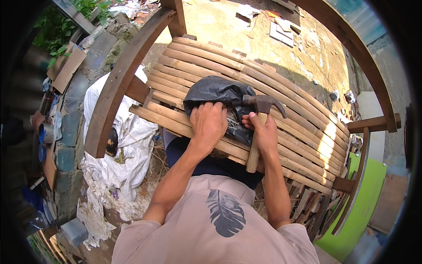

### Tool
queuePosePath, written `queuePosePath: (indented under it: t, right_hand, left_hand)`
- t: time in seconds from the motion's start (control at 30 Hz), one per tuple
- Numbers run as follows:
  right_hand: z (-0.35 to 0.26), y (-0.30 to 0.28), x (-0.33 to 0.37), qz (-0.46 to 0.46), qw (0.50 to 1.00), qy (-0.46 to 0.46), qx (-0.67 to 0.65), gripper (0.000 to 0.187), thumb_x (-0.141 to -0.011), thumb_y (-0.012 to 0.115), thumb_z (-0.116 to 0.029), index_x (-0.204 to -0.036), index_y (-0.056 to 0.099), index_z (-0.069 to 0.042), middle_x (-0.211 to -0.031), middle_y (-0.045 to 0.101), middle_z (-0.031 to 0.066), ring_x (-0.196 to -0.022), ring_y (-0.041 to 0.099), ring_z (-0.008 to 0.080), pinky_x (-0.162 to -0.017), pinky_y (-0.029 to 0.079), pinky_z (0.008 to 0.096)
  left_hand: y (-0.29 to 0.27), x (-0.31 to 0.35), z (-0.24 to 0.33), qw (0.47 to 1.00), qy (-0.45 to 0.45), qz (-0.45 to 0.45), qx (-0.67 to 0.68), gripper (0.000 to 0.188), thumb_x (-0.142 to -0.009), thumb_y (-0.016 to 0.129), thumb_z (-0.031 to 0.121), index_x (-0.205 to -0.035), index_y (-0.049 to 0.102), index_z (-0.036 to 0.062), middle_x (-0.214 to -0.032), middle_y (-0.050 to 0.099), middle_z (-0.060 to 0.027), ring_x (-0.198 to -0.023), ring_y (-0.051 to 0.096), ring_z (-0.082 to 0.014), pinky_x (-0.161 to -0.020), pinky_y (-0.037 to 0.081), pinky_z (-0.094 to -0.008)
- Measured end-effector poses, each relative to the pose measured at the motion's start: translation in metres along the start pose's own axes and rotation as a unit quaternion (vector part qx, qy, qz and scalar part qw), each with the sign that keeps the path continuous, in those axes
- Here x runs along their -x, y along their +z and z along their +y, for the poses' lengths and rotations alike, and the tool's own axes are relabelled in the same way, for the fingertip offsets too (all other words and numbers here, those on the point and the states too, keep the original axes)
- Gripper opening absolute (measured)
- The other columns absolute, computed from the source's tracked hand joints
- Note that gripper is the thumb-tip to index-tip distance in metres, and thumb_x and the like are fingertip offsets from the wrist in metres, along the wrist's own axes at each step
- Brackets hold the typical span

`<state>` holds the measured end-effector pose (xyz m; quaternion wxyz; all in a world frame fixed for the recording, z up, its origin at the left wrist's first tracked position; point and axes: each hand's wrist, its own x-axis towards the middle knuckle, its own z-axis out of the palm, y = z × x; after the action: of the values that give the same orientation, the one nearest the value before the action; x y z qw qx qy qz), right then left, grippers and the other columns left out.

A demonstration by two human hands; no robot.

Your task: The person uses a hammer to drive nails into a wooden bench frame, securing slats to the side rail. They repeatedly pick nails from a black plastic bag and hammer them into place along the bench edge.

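The left hand has bent fingers at the black bag, grip I cannot tell, while the right hand closes around the hammer.

Open black bag, hammer alongside

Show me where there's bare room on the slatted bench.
Bare slats lie between the hammer and right armrest; a smaller patch, between the black bag and left armrest. Crowded: the middle, with bag, hammer, left hand and right hand.
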<state>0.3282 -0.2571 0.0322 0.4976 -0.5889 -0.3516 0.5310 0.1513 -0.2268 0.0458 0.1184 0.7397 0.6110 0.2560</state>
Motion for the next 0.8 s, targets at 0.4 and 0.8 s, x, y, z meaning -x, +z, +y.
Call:
queuePosePath:
  t: [0.4, 0.8]
  right_hand:
    - [0.001, -0.001, -0.001, -0.001, 1.0, -0.002, -0.009, 0.029, -0.103, 0.062, -0.021, -0.115, 0.057, 0.005, -0.102, 0.073, 0.0162, -0.09, 0.072, 0.0197, -0.082, 0.059, 0.0313]
    - [0.001, -0.001, 0.001, -0.002, 1.0, -0.011, -0.015, 0.031, -0.101, 0.066, -0.022, -0.113, 0.057, 0.004, -0.1, 0.072, 0.015, -0.086, 0.071, 0.0188, -0.079, 0.059, 0.0311]
  left_hand:
    - [0.006, 0.001, -0.01, 0.999, 0.035, -0.029, 0.014, 0.026, -0.097, 0.063, 0.021, -0.089, 0.065, -0.0038, -0.086, 0.066, -0.0284, -0.084, 0.063, -0.0465, -0.08, 0.048, -0.0546]
    - [-0.003, -0.001, -0.015, 0.989, 0.035, -0.032, 0.141, 0.019, -0.101, 0.059, 0.016, -0.101, 0.059, -0.0037, -0.092, 0.065, -0.0253, -0.092, 0.061, -0.0456, -0.083, 0.047, -0.0495]
